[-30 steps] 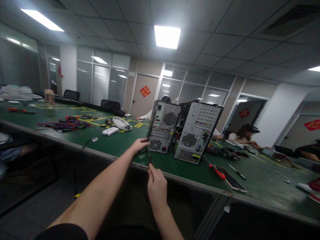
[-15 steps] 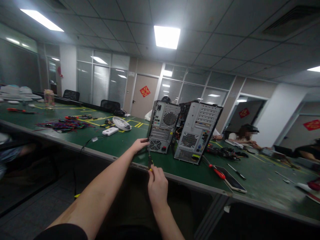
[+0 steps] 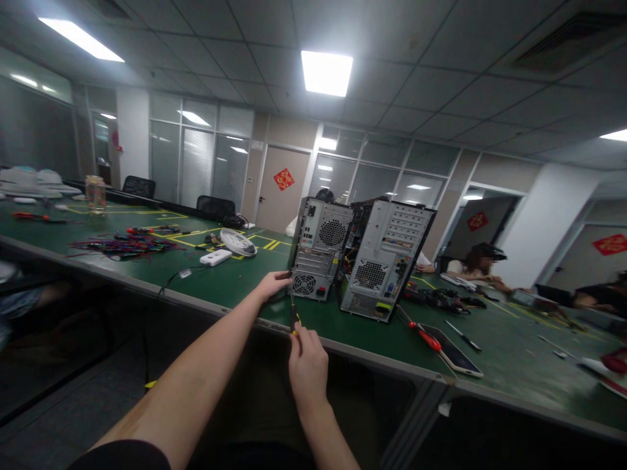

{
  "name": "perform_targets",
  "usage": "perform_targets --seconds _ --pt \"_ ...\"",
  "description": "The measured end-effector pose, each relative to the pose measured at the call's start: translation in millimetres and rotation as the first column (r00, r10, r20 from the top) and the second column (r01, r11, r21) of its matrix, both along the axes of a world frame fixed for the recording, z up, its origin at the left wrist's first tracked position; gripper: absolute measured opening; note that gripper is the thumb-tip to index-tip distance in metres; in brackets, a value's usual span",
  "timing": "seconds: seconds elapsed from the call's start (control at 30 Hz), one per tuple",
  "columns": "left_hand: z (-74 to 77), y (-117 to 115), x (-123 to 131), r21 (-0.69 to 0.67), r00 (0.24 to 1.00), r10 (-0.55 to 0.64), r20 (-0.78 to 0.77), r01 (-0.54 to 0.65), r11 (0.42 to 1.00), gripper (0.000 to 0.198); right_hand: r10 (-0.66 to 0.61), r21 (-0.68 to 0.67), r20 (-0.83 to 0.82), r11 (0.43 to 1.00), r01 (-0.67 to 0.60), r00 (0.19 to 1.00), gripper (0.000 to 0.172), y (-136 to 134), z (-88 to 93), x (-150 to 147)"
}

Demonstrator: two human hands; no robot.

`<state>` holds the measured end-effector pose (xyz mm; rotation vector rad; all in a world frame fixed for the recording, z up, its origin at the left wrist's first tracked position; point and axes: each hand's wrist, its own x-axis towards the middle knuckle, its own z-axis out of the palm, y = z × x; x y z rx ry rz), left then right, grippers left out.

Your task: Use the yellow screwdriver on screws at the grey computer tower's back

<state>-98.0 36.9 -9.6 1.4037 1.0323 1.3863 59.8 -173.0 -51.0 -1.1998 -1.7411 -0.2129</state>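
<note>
Two computer towers stand upright on the green table with their back panels toward me. At the lower left edge of the left computer case (image 3: 321, 248), my left hand (image 3: 274, 286) has its fingers closed against the metal; the fingertips are partly hidden. My right hand (image 3: 308, 356) grips a black and yellow screwdriver (image 3: 294, 316) by the end of its handle. The shaft points up to the case's bottom left corner, close to my left fingers. Where exactly the tip rests is too small to tell. Just right is the second computer case (image 3: 386, 261), untouched.
A red screwdriver (image 3: 428, 338) lies by a phone (image 3: 455, 352), with another screwdriver (image 3: 463, 335) beyond. Black cables (image 3: 441, 299) are heaped behind. Leftward are a white power strip (image 3: 215, 258), a white fan (image 3: 239, 242) and a wire pile (image 3: 130, 245). A person (image 3: 482, 264) sits far right.
</note>
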Motion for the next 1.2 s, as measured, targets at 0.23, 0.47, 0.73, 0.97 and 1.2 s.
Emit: perform_targets --seconds 0.23,0.47,0.73,0.97,1.2 --pt "-2.6 2.6 0.0 0.005 1.000 0.003 0.009 -0.003 1.000 0.073 0.063 -0.006 -0.076 0.998 -0.063 0.995 0.030 1.2 -1.7 -0.3" --pt "-4.1 3.1 -0.4 0.012 1.000 -0.005 0.012 0.005 1.000 0.075 0.029 -0.092 -0.126 0.995 -0.041 0.992 0.023 2.9 -3.4 0.5" --pt "-3.0 1.7 -0.7 0.013 1.000 -0.004 0.012 0.004 1.000 0.075 -0.010 -0.065 -0.035 0.998 0.007 0.999 0.025 1.7 -0.8 0.0" --pt "-3.4 3.1 -0.2 0.015 1.000 0.007 0.017 -0.007 1.000 0.074 0.038 -0.145 -0.167 0.987 -0.063 0.985 0.023 3.1 -1.2 -1.5" --pt "-2.4 2.4 -0.7 0.009 1.000 0.013 0.011 -0.014 1.000 0.073 0.117 -0.054 -0.172 0.990 -0.128 0.978 0.034 -1.9 1.0 -3.9"
